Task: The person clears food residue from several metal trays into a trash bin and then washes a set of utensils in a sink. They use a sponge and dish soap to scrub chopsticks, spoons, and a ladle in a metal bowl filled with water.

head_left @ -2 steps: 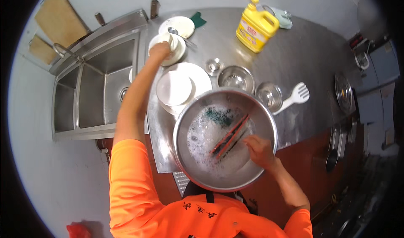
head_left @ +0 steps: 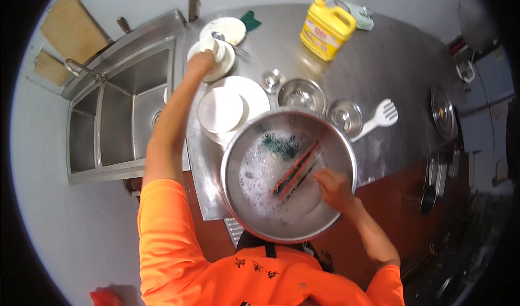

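Note:
My left hand (head_left: pixel 202 64) reaches to the far left of the table and grips a small white bowl (head_left: pixel 213 48) by its near side. Beneath it lies a wider white bowl (head_left: pixel 227 62). A large steel basin (head_left: pixel 346 143) of sudsy water stands in front of me. My right hand (head_left: pixel 335 189) is inside its right side, with fingers curled together; what they hold, if anything, is hidden. Beside those fingertips, red-and-black chopsticks (head_left: pixel 296 170) lie slanted in the suds. A dark green scouring pad (head_left: pixel 280 147) sits in the water behind them.
White plates (head_left: pixel 259 96) and a round white dish (head_left: pixel 220 110) are stacked left of the basin. Behind it stand steel bowls (head_left: pixel 301 96), a white slotted spatula (head_left: pixel 385 114) and a yellow pump jug (head_left: pixel 326 30). A double sink (head_left: pixel 116 124) is at left. A spoon (head_left: pixel 218 36) rests near a far plate (head_left: pixel 233 28).
The small white bowl in my left hand has turned a little, showing more of its pale side. My right hand stays at the basin's right side. The whole view has shifted slightly.

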Tool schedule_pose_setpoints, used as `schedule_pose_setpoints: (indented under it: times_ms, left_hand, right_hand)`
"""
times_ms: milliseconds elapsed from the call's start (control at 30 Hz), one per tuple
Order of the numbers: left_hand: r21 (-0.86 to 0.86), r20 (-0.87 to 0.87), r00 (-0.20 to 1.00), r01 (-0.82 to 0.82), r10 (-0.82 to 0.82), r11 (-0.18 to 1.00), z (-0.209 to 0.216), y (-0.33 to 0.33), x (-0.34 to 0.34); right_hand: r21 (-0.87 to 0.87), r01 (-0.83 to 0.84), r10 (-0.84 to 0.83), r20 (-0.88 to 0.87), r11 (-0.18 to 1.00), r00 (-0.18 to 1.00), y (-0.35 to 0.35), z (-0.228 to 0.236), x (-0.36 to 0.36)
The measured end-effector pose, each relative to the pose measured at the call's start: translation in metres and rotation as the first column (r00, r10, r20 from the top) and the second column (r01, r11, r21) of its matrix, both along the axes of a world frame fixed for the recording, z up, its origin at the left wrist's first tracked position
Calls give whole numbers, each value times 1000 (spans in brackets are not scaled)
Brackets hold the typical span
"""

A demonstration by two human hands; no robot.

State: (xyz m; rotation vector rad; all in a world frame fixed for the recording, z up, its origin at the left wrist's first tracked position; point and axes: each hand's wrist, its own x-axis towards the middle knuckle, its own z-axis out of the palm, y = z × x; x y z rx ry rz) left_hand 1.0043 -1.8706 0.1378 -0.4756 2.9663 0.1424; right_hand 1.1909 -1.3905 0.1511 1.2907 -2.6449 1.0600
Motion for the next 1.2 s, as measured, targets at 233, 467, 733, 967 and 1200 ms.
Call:
schedule_pose_setpoints:
  times_ms: [233,467,733,967,1200]
  left_hand:
    - [82,-311,950,-10,35,997,21,-1,26]
    - [320,-432,898,241,-85,916,98,97,133]
    - [453,193,871,329,-452,829,36,240,252]
    - [310,145,841,461,-521,831,38,262,233]
    - [-344,-400,782,356,-479,869,24,130,24]
  right_hand:
    - [13,31,-31,-25,999,999,-1,-9,-6]
    - [205,-99,139,-186,974,973,-50,-14,-30]
    - [644,-186,230,16,742,973,-38,-35,-54]
    - [435,-28,52,-43,900,998,-38,-35,-44]
    - [463,-16,-18,69,886,997,-39,-32,-38]
